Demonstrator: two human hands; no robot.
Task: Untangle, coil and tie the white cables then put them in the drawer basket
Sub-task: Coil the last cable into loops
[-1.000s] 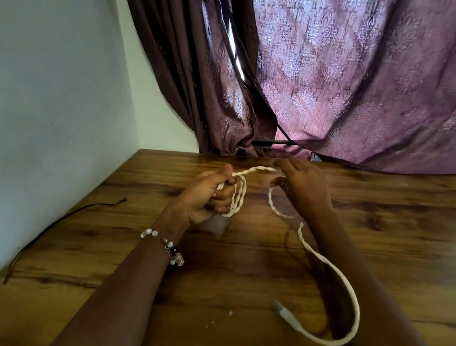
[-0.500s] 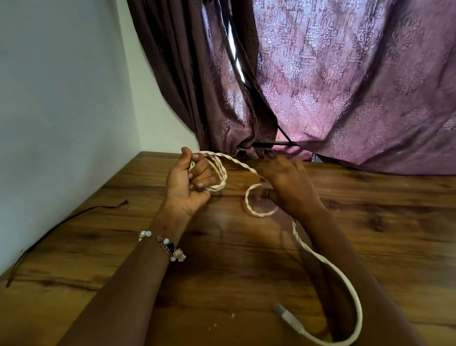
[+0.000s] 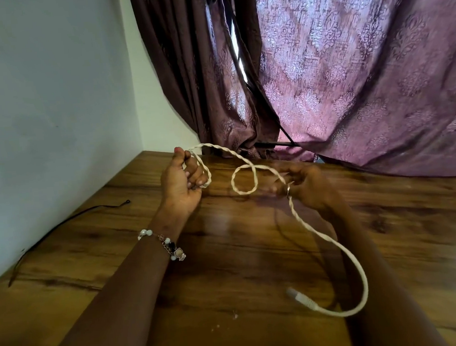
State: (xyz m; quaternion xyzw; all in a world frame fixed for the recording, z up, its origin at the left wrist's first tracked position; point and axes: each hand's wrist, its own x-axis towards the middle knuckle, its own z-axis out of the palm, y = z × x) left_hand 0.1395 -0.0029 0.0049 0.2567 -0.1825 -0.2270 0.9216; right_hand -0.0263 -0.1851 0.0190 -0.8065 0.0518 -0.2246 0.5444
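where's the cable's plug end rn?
Head view: the plug hangs low and right of centre above the wooden table, beside the right forearm.

Hands (image 3: 182,180) apart; white cable (image 3: 221,152) coil unwound to one loop.

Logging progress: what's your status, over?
Left hand and right hand both grip the white cable. One loop between them, not coiled. Plug end trails on table.
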